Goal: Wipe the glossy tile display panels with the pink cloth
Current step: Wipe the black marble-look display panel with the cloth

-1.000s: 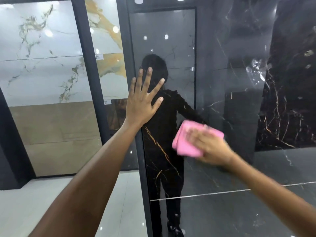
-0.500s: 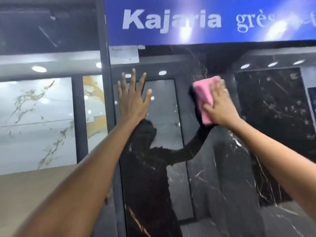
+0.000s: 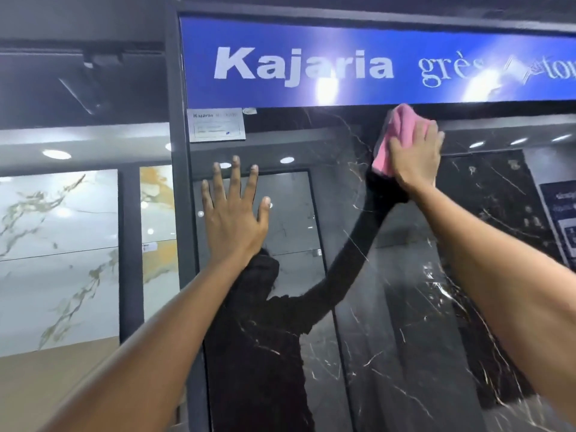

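Right grip (image 3: 414,157) pressing pink cloth (image 3: 394,135) on black panel (image 3: 389,307), left grip (image 3: 232,219) flat, fingers spread

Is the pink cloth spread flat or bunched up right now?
Bunched. The pink cloth shows folds and thick layered edges, sticking out above and left of the right hand, which presses it against the black marble panel.
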`<state>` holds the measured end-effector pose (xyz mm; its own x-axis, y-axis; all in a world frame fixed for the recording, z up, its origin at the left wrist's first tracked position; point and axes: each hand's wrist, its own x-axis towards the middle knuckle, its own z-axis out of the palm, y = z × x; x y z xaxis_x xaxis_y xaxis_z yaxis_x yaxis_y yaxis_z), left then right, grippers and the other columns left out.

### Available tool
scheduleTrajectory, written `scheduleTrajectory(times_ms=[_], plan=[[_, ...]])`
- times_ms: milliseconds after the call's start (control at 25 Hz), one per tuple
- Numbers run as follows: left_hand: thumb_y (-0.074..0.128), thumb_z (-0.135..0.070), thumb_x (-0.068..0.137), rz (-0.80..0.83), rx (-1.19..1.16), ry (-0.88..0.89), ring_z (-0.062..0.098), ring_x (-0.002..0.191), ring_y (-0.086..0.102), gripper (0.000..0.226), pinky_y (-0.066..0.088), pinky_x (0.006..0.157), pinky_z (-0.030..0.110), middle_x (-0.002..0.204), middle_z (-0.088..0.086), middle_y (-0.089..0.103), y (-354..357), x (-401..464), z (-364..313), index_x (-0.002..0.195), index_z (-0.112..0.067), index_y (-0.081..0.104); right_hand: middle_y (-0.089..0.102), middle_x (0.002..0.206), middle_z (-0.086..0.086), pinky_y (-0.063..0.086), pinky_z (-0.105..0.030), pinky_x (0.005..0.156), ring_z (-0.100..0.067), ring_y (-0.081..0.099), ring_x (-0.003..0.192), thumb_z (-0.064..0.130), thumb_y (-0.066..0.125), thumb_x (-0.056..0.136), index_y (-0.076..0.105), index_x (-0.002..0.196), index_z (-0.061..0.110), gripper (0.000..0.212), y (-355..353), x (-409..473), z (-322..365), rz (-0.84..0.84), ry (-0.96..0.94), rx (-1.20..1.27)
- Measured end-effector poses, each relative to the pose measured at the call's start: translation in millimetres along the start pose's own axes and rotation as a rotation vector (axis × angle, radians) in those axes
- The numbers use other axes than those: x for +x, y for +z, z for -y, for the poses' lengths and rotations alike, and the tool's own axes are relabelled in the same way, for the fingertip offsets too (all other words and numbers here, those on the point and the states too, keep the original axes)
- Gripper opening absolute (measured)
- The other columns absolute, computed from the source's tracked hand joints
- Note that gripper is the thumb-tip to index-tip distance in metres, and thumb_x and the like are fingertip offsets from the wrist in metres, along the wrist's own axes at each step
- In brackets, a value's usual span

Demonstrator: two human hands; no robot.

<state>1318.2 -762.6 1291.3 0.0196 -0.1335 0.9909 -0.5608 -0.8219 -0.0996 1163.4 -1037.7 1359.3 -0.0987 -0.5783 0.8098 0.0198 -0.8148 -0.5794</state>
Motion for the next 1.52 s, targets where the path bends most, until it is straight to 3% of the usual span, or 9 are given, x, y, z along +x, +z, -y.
scheduleTrajectory(times_ms=[80,240,440,680,880,1160,1240,1400,1520], plan=[[0.027,-0.049,0.101,-0.012,-0.005,0.002,0.031,0.15,-0.008,0.062,-0.007,0.12,0.048,0.165,0.003,-0.002,-0.7,2.3,0.0,0.156,-0.028,0.008,0.031,0.152,-0.014,0.022,-0.044,0.116,-0.033,0.029,0.14,0.047,0.043,0.079,0.032,0.147,0.007,0.079,18.1,-17.4,52.4,0.035,-0.004,0.035],[0.027,-0.049,0.1,-0.022,-0.017,0.004,0.032,0.151,-0.006,0.062,-0.006,0.12,0.049,0.165,0.003,0.0,-2.2,2.6,1.4,0.156,-0.028,0.008,0.014,0.161,-0.009,0.004,-0.032,0.119,-0.022,0.009,0.149,0.057,0.034,0.079,0.02,0.154,0.016,0.087,43.7,-55.3,91.3,0.369,-0.903,-0.157],[0.025,-0.05,0.101,0.015,-0.002,0.015,0.03,0.15,-0.009,0.062,-0.01,0.119,0.046,0.164,0.002,-0.005,-2.8,2.3,0.2,0.156,-0.029,0.006,0.031,0.15,-0.021,0.024,-0.046,0.116,-0.038,0.029,0.137,0.051,0.035,0.081,0.032,0.148,0.009,0.079,5.9,18.0,24.6,0.01,0.048,-0.098],[0.028,-0.049,0.101,-0.01,-0.052,-0.166,0.028,0.151,-0.001,0.059,-0.006,0.121,0.047,0.163,0.005,0.015,-18.5,9.5,-30.1,0.152,-0.02,0.03,0.023,0.158,-0.014,0.011,-0.042,0.121,-0.023,0.016,0.147,0.05,0.039,0.078,0.03,0.15,0.006,0.084,14.3,-52.9,-26.9,0.348,-1.207,-0.195],[0.02,-0.045,0.103,0.049,-0.147,-0.121,0.024,0.151,-0.011,0.058,-0.015,0.118,0.046,0.165,-0.004,-0.001,9.9,16.6,-147.6,0.157,-0.027,0.008,0.031,0.151,-0.019,0.022,-0.046,0.114,-0.033,0.027,0.14,0.055,0.03,0.078,0.036,0.143,0.002,0.084,-17.3,88.8,-39.3,0.064,-0.125,-0.044],[0.008,-0.045,0.097,0.019,0.038,-0.167,0.028,0.151,-0.007,0.063,-0.005,0.12,0.052,0.163,-0.004,-0.007,32.3,4.8,-157.9,0.156,-0.024,0.008,0.027,0.157,-0.01,0.009,-0.038,0.12,-0.024,0.02,0.147,0.047,0.043,0.082,0.032,0.149,0.012,0.077,2.9,-4.7,-88.1,0.378,-1.434,-0.101],[0.007,-0.051,0.094,0.034,0.053,-0.169,0.029,0.151,-0.007,0.068,-0.007,0.119,0.052,0.164,0.0,-0.003,30.5,5.1,-160.5,0.157,-0.025,0.009,0.033,0.153,-0.012,0.012,-0.034,0.119,-0.027,0.027,0.144,0.048,0.045,0.078,0.034,0.147,0.01,0.08,-10.1,35.2,-110.8,0.311,-1.377,-0.089],[0.012,-0.061,0.095,0.095,0.083,-0.099,0.032,0.149,-0.014,0.067,-0.012,0.117,0.053,0.164,0.002,-0.009,28.3,0.4,-151.4,0.155,-0.033,0.001,0.028,0.156,-0.015,0.019,-0.046,0.117,-0.033,0.023,0.146,0.056,0.031,0.069,0.033,0.149,0.008,0.093,-39.8,95.0,-134.8,0.166,-0.553,-0.045],[0.013,-0.066,0.094,0.119,0.083,-0.033,0.031,0.149,-0.017,0.064,-0.014,0.117,0.053,0.164,0.003,-0.012,28.2,-5.1,-147.1,0.152,-0.04,0.0,0.034,0.152,-0.014,0.02,-0.048,0.116,-0.034,0.03,0.142,0.044,0.043,0.074,0.034,0.147,0.011,0.081,-24.3,-7.5,-171.2,0.273,-1.12,-0.023]])
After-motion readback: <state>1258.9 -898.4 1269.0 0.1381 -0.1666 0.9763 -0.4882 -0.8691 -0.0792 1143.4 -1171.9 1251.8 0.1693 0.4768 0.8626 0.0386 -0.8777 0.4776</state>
